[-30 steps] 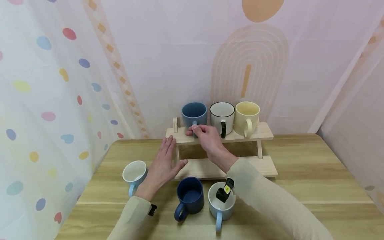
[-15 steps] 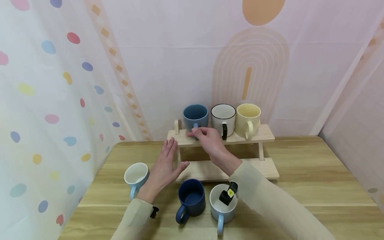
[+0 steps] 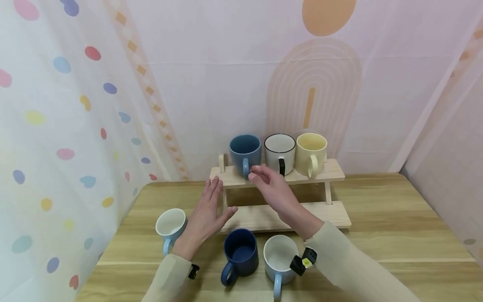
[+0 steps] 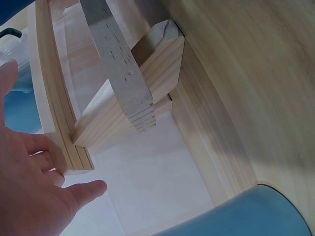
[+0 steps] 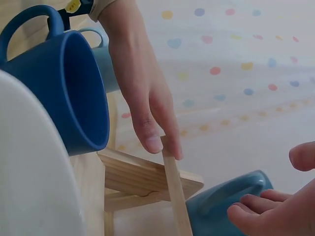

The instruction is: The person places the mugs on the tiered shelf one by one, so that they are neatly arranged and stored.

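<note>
Counting three upright on the upper tier of one wooden rack (image 3: 328, 212), left to right: one grey-blue mug (image 3: 240, 159), one black-rimmed white mug (image 3: 272, 157), one yellow mug (image 3: 303, 159). Counting three more on the surface (image 3: 388, 235): one dark blue mug (image 3: 247, 256) and one light blue mug (image 3: 269, 270) before the rack, one pale blue mug (image 3: 179, 232) off its left end. Holding nothing with the right hand (image 3: 280, 195), bending fingers loosely just beside the grey-blue mug's handle; not managing to tell contact. Touching the rack's upper left end with the left hand (image 3: 201, 217), extending fingers straight and spreading thumb wide.
</note>
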`<state>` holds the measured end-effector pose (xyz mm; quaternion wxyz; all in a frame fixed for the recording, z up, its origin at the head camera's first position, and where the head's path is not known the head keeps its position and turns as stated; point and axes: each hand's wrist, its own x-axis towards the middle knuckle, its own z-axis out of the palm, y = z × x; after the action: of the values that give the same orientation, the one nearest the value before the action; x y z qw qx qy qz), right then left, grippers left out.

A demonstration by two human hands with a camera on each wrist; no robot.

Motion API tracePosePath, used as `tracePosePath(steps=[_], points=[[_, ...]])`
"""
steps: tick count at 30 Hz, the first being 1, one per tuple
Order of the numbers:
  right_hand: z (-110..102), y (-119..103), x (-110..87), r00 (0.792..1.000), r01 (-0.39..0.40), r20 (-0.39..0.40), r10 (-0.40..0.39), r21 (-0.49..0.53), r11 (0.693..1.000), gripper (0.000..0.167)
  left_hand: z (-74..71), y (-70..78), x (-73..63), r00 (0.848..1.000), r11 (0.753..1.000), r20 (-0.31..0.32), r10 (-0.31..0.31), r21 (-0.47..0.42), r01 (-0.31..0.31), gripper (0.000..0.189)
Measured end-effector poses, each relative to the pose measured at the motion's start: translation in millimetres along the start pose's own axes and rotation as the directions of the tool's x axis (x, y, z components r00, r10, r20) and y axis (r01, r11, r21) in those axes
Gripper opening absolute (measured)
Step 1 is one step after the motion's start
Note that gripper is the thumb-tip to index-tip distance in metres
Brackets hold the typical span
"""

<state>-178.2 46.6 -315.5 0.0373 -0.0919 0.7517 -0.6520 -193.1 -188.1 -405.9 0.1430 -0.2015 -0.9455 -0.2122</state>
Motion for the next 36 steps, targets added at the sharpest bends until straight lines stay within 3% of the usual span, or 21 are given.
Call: tracePosePath(steps=[8,14,22,26,36], points=[[-22,11,-28.4,0.994,0.105,0.037,-0.101,-0.11,0.988,0.048,0.4,-1.3,0.2,1.0,1.0,0.01,-0.014,-0.007,0.014,0.092],[-44,29,-48.7,0.983,0.182,0.011,-0.185,-0.241,0.953,0.043,1.6,-0.9,1.1,1.0,1.0,0.022,-0.018,-0.003,0.018,0.093],[-82,62,-66.8,0.947,0.251,-0.065,-0.315,-0.464,0.849,0.03,3.5,-2.3,0.6,1.0,1.0,0.007,0.002,0.014,-0.002,0.092],[-105,81,-67.9,0.929,0.272,-0.063,-0.364,-0.55,0.79,0.029,3.5,-2.4,0.3,1.0,1.0,0.006,0.001,0.01,-0.001,0.093],[-142,113,-74.1,0.961,0.235,0.063,-0.269,-0.7,0.675,0.048,0.4,-3.3,0.9,0.999,1.0,0.041,-0.015,0.027,0.014,0.092]])
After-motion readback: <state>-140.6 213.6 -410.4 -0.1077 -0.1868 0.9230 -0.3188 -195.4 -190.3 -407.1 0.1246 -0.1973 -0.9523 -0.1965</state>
